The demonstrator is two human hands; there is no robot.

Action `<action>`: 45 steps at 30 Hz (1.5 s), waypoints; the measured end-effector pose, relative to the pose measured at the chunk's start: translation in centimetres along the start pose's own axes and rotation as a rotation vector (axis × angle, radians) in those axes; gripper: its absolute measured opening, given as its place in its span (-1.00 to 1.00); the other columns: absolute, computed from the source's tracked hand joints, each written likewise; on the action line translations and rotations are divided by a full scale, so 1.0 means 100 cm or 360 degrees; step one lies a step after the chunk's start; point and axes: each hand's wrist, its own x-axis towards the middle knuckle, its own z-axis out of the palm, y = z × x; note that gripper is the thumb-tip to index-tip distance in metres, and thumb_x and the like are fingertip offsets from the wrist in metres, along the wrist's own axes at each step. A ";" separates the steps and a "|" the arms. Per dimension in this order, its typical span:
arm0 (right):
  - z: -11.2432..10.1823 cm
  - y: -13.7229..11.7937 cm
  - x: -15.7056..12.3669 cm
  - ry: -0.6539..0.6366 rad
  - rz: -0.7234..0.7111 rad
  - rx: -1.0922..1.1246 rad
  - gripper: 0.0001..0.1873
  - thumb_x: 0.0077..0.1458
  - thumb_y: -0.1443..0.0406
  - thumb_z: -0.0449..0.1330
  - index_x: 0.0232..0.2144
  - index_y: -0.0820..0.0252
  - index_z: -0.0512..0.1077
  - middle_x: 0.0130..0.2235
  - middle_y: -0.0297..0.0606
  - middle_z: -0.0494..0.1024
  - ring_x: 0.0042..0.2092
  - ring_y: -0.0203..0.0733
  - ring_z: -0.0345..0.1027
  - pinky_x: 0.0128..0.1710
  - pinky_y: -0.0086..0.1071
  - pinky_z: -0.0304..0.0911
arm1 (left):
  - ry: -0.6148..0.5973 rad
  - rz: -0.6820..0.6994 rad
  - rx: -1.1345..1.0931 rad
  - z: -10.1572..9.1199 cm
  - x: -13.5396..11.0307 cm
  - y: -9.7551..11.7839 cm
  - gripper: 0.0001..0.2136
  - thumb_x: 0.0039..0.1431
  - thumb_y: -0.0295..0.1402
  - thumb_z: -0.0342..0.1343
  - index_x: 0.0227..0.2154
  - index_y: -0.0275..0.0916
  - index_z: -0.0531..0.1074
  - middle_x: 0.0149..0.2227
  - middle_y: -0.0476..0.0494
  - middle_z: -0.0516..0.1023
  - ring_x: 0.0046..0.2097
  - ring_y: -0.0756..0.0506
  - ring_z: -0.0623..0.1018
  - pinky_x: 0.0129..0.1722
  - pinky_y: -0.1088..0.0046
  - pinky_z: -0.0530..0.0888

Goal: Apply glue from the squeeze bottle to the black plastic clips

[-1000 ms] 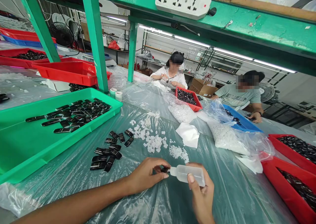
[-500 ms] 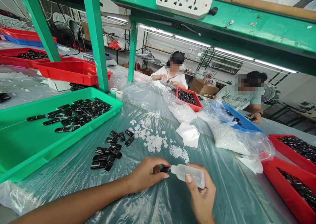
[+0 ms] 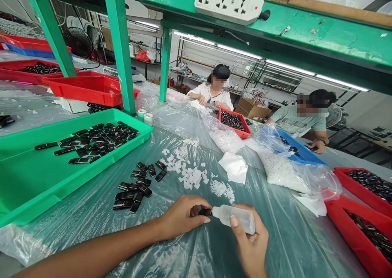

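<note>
At far left, a green tray [image 3: 21,180] carries a heap of black clips [image 3: 102,141], massed toward its right end. Just right of it, more clips [image 3: 133,192] lie loose on the tabletop [image 3: 98,219], whose film cover looks slick enough for small things to skid on.

The left hand [image 3: 180,217] has its grip narrowed to a pinch, thumb and fingertips around one clip [image 3: 205,212] just above the tabletop. That clip is largely hidden by the fingers; it looks light, hard and smooth, likely to twist if squeezed off-centre. The sides toward its left end seem the best hold, leaving the right end free, as here.

Beyond the hands are white chips [image 3: 192,178], thin and probably feather-light, then finer grains [image 3: 222,191], easily scattered by a sleeve.

The bottle [image 3: 237,219] lies nearly level, its nozzle at the clip's right end; whether they touch, I cannot tell. It is cloudy and looks like soft, light plastic, so a hard press would probably dent it. How full it is cannot be made out. The right hand [image 3: 252,235] holds it round the body near the base, thumb on the near side: a sound place, clear of the nozzle.
</note>
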 end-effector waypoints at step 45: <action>0.004 -0.001 -0.005 0.0049 -0.0049 -0.0094 -0.76 -0.08 0.16 0.24 -0.36 0.17 0.40 -0.40 -0.27 0.46 -0.45 -0.26 0.33 -0.52 -0.48 0.24 | 0.0106 0.0008 -0.0035 0.003 0.001 -0.006 -0.86 0.04 -0.34 0.16 -0.30 -0.23 0.44 -0.31 -0.04 0.46 -0.37 0.00 0.41 -0.43 0.57 0.30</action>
